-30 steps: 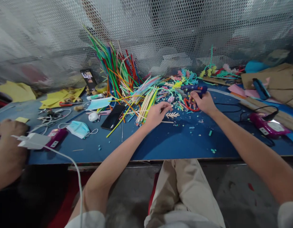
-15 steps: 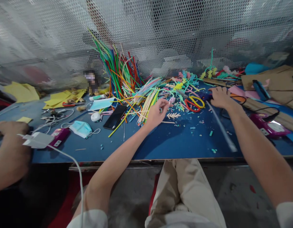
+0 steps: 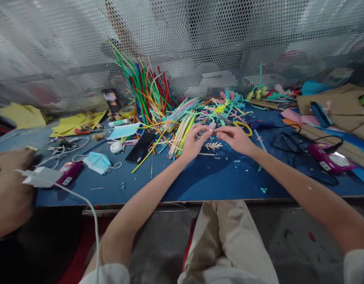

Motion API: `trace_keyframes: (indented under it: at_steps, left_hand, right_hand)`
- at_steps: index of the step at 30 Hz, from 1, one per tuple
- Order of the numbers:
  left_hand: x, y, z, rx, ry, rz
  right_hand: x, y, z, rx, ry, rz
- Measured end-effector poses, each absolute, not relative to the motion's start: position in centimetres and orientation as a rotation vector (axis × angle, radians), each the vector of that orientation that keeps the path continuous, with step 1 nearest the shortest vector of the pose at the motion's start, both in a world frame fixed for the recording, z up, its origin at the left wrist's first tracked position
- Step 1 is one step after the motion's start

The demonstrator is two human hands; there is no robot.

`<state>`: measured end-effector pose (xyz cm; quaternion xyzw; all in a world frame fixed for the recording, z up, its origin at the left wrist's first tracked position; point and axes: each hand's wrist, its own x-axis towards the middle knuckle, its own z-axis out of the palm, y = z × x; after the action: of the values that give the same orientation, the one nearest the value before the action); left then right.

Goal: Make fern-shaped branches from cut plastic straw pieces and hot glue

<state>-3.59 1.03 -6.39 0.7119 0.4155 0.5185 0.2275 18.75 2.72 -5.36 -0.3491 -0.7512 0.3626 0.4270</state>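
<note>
My left hand (image 3: 196, 142) pinches a small pale pink fuzzy piece (image 3: 212, 125) over the blue table. My right hand (image 3: 235, 138) meets it from the right, its fingertips closed at the same piece; whether they grip it is too small to tell. Just below the hands lies a cream leaf-shaped piece (image 3: 214, 145). Cream and yellow pipe cleaners (image 3: 182, 136) are bundled beside my left hand. Yellow-handled scissors (image 3: 244, 127) lie behind my right hand, partly covered by it. To their right rests a dark blue glue gun (image 3: 262, 125) with a translucent stick (image 3: 260, 140).
A black phone (image 3: 140, 147), a blue face mask (image 3: 97, 162) and a white charger (image 3: 42, 177) lie left. Tall pipe cleaners (image 3: 146, 90) stand behind. Cables and a purple power strip (image 3: 329, 157) are on the right. Another person's hand (image 3: 15, 161) rests at the far left.
My right hand has left the glue gun and moved left to the small piece at my left fingertips. The glue gun and stick lie on the table.
</note>
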Motion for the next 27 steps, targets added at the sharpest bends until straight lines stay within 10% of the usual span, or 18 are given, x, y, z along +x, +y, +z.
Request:
trace_keyframes:
  at_steps: [27]
  left_hand:
    - [-6.4, 3.1, -7.2, 1.942, 1.173, 1.09]
  right_hand:
    - [21.1, 4.9, -7.5, -0.955, -1.731, 0.775]
